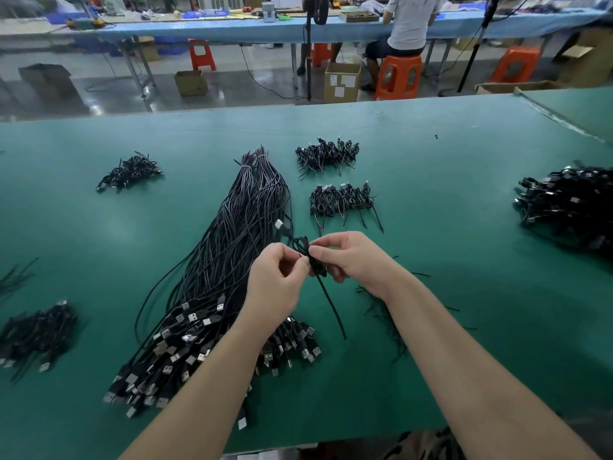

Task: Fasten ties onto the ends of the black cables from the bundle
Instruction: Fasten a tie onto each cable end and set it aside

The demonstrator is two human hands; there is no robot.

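A long bundle of black cables [232, 260] with silver USB plugs lies fanned across the green table [447, 194]. Above it, my left hand [275, 283] and my right hand [348, 260] both pinch one small coiled black cable [313, 260] between fingertips. Its USB plug [278, 224] sticks up to the left. A thin black tail [331, 307], tie or cable end I cannot tell, hangs down from the coil. Loose black ties [384, 313] lie on the table under my right forearm.
Small heaps of tied coiled cables lie at the back centre [326, 154], below that [341, 200], back left [129, 172], near left [33, 336] and far right [570, 204]. Beyond the table are orange stools, cardboard boxes and a seated person [408, 24].
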